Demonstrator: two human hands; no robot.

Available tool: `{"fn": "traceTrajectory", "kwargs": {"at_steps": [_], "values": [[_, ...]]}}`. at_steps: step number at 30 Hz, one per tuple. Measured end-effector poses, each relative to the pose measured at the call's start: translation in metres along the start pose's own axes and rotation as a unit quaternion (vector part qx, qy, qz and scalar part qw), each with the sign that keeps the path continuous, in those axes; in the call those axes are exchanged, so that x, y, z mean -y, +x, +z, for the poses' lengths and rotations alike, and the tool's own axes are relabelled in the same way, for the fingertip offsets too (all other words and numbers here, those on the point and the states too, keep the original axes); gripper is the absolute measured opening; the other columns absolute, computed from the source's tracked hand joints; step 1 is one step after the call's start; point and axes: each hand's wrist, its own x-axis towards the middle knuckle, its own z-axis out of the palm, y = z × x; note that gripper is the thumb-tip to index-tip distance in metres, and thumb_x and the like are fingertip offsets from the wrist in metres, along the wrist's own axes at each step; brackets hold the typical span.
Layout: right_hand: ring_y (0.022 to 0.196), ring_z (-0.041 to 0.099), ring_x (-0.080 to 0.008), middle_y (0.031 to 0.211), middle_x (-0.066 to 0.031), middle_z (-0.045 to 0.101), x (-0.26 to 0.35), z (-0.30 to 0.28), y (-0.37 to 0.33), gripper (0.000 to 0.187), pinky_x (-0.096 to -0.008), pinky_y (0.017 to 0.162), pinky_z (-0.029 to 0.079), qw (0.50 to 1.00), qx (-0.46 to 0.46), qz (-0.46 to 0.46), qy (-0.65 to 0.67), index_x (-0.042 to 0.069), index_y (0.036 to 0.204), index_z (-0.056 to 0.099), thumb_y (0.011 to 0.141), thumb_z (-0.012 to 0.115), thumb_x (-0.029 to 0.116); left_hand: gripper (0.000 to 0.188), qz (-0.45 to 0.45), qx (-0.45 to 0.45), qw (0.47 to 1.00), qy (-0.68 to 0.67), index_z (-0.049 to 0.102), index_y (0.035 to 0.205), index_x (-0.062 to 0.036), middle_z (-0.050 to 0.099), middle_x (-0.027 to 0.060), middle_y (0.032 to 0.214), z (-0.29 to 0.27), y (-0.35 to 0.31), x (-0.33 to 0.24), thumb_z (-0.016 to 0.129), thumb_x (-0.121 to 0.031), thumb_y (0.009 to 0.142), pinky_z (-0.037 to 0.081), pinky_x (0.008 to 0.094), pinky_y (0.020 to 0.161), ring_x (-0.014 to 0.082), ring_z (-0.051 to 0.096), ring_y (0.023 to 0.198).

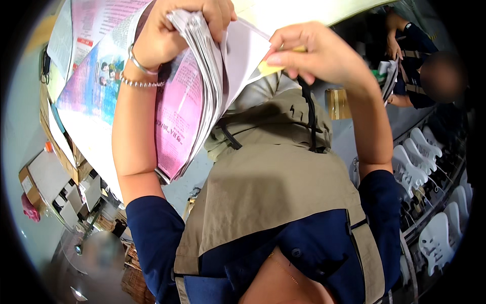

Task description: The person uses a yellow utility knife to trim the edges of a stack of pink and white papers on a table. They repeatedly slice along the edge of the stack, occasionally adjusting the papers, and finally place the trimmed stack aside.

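Note:
My left hand [169, 38], with bracelets at its wrist, is closed around the top of a folded stack of newspapers [205, 86]. The stack hangs down with its layered edges toward my apron, and a pink printed page shows on its left. At the right of the stack, one pale sheet [245, 55] stands apart from the rest. My right hand [319, 55] is at that sheet's outer corner, thumb and fingers pinched on a small yellow piece [267, 67]. Whether the yellow piece is paper or something thicker I cannot tell.
More newspaper sheets [96, 76] lie at the left on a pale table [304, 9]. A cardboard box [338, 104] sits beyond my right forearm. Another person in dark clothes [420, 43] is at the upper right. White guitar bodies [439, 240] stand in rows on the right.

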Motion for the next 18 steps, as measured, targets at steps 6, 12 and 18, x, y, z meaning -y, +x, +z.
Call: {"fn": "traceTrajectory", "kwargs": {"at_steps": [6, 12, 18], "values": [[0.054, 0.062, -0.0144, 0.068, -0.0095, 0.066, -0.004, 0.095, -0.008, 0.012, -0.0284, 0.049, 0.048, 0.998, 0.011, 0.017, 0.067, 0.003, 0.092, 0.069, 0.087, 0.066, 0.012, 0.041, 0.038, -0.064, 0.978, -0.193, 0.060, 0.062, -0.0087, 0.057, 0.0050, 0.068, -0.001, -0.006, 0.020, 0.070, -0.044, 0.079, 0.043, 0.0349, 0.079, 0.0192, 0.052, 0.071], [0.064, 0.064, -0.0313, 0.073, -0.0131, 0.066, -0.039, 0.209, 0.015, 0.017, -0.0402, 0.060, 0.050, 0.968, 0.083, -0.183, -0.150, 0.010, 0.089, 0.068, 0.085, 0.068, 0.026, 0.046, 0.076, -0.060, 0.980, -0.172, 0.061, 0.063, -0.0096, 0.058, 0.0048, 0.069, -0.007, -0.004, 0.037, 0.064, -0.051, 0.083, 0.041, 0.0366, 0.085, 0.0198, 0.053, 0.074], [0.066, 0.065, -0.0291, 0.075, -0.0099, 0.068, -0.029, 0.143, -0.011, 0.018, -0.0376, 0.061, 0.050, 0.982, 0.097, -0.145, -0.078, 0.009, 0.087, 0.069, 0.085, 0.069, 0.027, 0.031, -0.011, -0.061, 0.992, -0.109, 0.061, 0.065, -0.0038, 0.060, 0.0075, 0.069, -0.001, -0.005, 0.009, 0.067, -0.031, 0.079, 0.046, 0.0332, 0.070, 0.0202, 0.055, 0.070]]}}
